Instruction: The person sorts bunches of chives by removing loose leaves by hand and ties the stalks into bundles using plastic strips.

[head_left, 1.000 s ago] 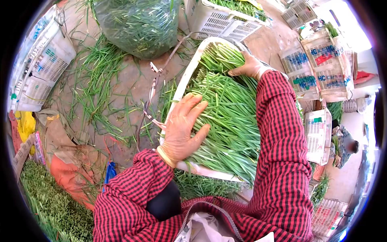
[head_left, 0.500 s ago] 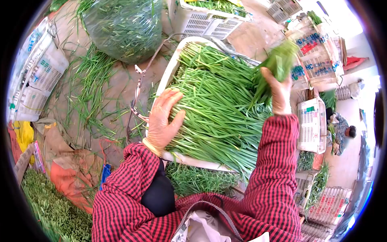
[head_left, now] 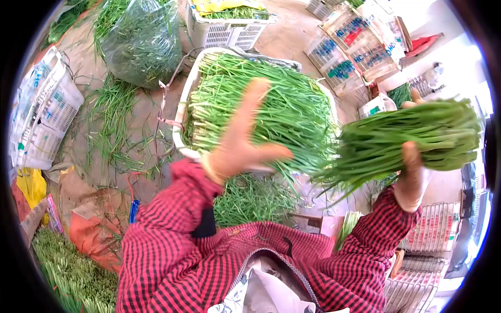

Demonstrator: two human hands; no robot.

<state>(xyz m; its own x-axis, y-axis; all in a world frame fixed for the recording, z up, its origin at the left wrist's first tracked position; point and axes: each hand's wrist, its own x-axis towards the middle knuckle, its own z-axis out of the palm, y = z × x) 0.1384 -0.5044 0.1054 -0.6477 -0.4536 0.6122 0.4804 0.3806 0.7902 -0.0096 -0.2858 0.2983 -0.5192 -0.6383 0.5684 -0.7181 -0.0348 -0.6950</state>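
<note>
A thick bunch of garlic chives (head_left: 376, 148) is held off to the right of the crate by my right hand (head_left: 412, 169), its thumb wrapped over the stems. The thin leaf tips trail left toward the crate. My left hand (head_left: 240, 133), in a thin glove, hovers above the near left part of the crate with fingers stretched and thumb spread, holding nothing. Under it, a white plastic crate (head_left: 182, 112) is filled with more garlic chives (head_left: 282, 88) laid side by side, cut ends to the left. Both hands are slightly blurred.
A clear plastic bag (head_left: 148, 47) stuffed with greens stands beyond the crate's left corner. White crates (head_left: 229, 34) stand behind and at left (head_left: 49, 115). Loose leaves (head_left: 112, 112) litter the floor. Trimmed bundles (head_left: 75, 261) lie at lower left.
My right hand has swung right and toward me with the bunch, now held more level. My left hand has lifted off the chives in the crate. The view has shifted right.
</note>
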